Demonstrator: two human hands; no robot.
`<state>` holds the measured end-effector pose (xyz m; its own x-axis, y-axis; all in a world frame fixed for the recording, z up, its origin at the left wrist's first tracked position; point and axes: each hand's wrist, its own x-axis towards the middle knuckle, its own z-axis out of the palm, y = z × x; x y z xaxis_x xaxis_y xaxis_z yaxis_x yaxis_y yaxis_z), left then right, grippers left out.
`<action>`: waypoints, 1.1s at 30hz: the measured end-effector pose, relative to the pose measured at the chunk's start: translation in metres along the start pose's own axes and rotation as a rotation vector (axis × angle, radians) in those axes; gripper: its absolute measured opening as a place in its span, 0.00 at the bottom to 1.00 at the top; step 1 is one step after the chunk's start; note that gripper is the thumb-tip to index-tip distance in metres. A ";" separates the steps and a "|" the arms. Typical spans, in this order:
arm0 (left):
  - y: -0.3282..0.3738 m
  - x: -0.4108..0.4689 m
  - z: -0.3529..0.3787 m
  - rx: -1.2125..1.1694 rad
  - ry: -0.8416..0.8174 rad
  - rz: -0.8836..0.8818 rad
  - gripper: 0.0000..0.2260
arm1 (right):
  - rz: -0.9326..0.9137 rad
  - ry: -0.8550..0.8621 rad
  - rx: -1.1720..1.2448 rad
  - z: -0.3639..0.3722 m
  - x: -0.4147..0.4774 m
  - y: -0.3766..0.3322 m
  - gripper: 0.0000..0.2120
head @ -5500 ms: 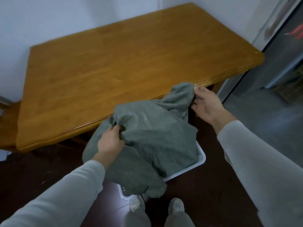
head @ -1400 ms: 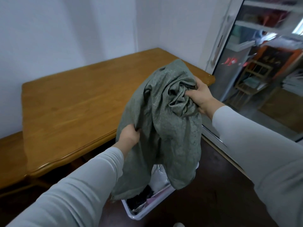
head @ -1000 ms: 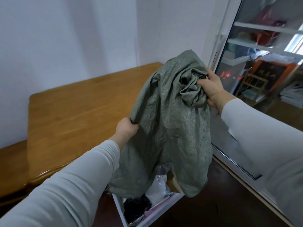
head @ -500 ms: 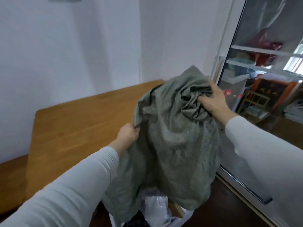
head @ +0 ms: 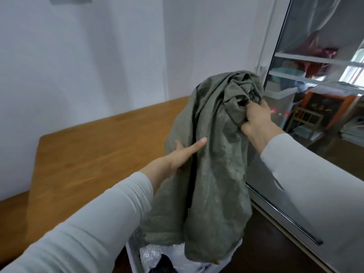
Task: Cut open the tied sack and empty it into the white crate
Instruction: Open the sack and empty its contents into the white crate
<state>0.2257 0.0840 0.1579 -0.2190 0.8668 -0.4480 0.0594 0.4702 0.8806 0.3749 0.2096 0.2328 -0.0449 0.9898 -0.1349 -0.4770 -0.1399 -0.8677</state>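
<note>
At the bottom edge of the view we see the white crate [head: 131, 261], of which only a strip of the left wall and part of the inside show. It holds clear plastic packets [head: 150, 255] and a dark item [head: 164, 265]; we cannot tell what else. Directly above it hangs the grey-green sack [head: 214, 174], limp, its lower end over the crate's opening and hiding most of the crate. Our right hand [head: 256, 123] has its grip clamped on the bunched top of the sack. Our left hand [head: 183, 154] has its grip apart: the fingers lie straight against the sack's left side. Left of the sack stands the wooden tabletop [head: 88, 154], set against a white wall [head: 88, 56]. Right of the sack is a glass door [head: 325, 115], above a dark floor [head: 275, 249]. Our left sleeve [head: 88, 223] covers the crate's near left corner.
</note>
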 end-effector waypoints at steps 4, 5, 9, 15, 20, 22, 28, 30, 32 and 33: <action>0.033 0.009 0.026 -0.371 -0.135 0.114 0.58 | 0.411 -0.024 -0.097 0.001 -0.006 0.000 0.17; 0.041 0.008 0.029 -0.424 -0.123 0.146 0.56 | 0.462 -0.061 -0.095 -0.001 -0.012 -0.001 0.19; 0.058 0.001 0.045 -0.563 0.051 0.203 0.45 | 0.537 -0.256 -0.167 -0.020 -0.036 -0.001 0.23; 0.063 0.001 0.055 -0.348 0.389 0.329 0.17 | 0.504 -0.193 -0.532 -0.055 -0.021 0.009 0.13; 0.070 0.012 0.054 0.013 0.456 0.344 0.21 | 0.080 -0.114 -0.555 -0.076 0.000 -0.025 0.05; 0.068 0.020 0.069 0.330 0.472 0.351 0.29 | 0.179 -0.358 -0.657 -0.065 -0.012 -0.027 0.18; 0.060 0.018 0.126 0.790 0.310 0.494 0.32 | 0.136 -0.144 -0.424 -0.066 -0.001 0.008 0.30; 0.056 0.016 0.131 0.765 0.228 0.472 0.35 | 0.150 -0.070 -0.290 -0.081 0.006 0.012 0.18; 0.050 0.007 0.131 0.675 0.200 0.461 0.34 | 0.153 -0.048 -0.297 -0.097 0.012 0.019 0.14; 0.046 0.005 0.130 0.655 0.257 0.506 0.32 | 0.156 -0.031 -0.305 -0.105 0.014 0.022 0.13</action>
<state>0.3538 0.1312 0.1762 -0.2235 0.9703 0.0922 0.7413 0.1078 0.6625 0.4557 0.2176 0.1613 -0.1252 0.9556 -0.2667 -0.1785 -0.2861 -0.9414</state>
